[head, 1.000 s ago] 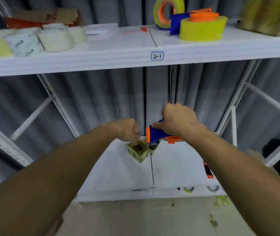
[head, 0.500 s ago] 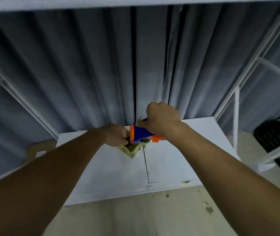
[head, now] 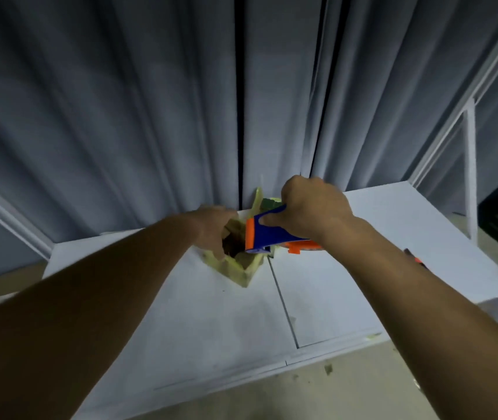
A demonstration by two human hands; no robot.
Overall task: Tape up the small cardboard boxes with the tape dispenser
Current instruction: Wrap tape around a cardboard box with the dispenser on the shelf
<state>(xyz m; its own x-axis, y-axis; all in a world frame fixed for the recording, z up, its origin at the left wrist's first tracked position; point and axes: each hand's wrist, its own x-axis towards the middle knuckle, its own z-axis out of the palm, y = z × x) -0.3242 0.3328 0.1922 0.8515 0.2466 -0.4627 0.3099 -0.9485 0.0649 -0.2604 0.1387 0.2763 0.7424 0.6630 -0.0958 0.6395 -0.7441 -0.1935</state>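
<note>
Two hands are on this job, and both are busy: my right hand is curled tight around the blue and orange tape dispenser, thumb laid along its blue side, while my left hand has its fingers bent down against the near flap of the small cardboard box, though whether they pinch the flap or only press it I cannot tell. That box sits directly under the dispenser's orange front edge, just below and between my two grips, resting on the white shelf close to the grey curtain. I judge it light and thin-walled, already wrapped in yellowish tape, so it would slide or crumple if I bore down hard; the sensible hold is on a side wall or corner, pinning it to the shelf while the tape runs across the top. To my mind the dispenser is rigid plastic, easy to grip by its body and best kept with fingers clear of the cutting edge. Much is hidden: my right fist covers the roll and most of the handle, the box's far side is behind the dispenser, its dark opening shows nothing I can name, and motion blur smears my left fingertips. Beyond my right wrist, a small dark and orange object is too cut off to identify.
</note>
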